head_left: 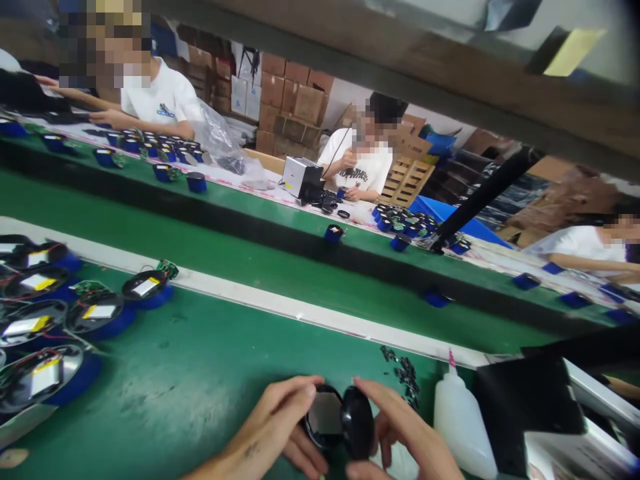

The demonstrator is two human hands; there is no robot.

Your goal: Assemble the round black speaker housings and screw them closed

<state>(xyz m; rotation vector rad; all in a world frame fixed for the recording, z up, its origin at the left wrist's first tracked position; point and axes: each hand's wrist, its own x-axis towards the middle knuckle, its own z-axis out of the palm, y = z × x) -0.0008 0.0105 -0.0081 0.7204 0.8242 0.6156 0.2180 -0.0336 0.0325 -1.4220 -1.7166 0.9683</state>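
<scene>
Low in the head view, my left hand (280,427) is closed around a round black housing (325,417) with a greyish inner face turned partly toward me. Close against its right side, a glossy black round cap (358,423) stands tilted on edge. My right hand (405,430) grips that cap, fingers along its right side and top edge. Whether the two round parts touch or are joined, I cannot tell. Just beyond my right hand lies a scatter of small black parts (403,373). A translucent squeeze bottle (460,420) with a pink tip stands to the right.
Several blue-and-black round units with batteries (100,312) crowd the left of the green table (210,373). A black box-like object (527,400) sits at right. Past the white rail (300,313), a green conveyor carries more blue units (334,233). Co-workers (360,157) sit opposite.
</scene>
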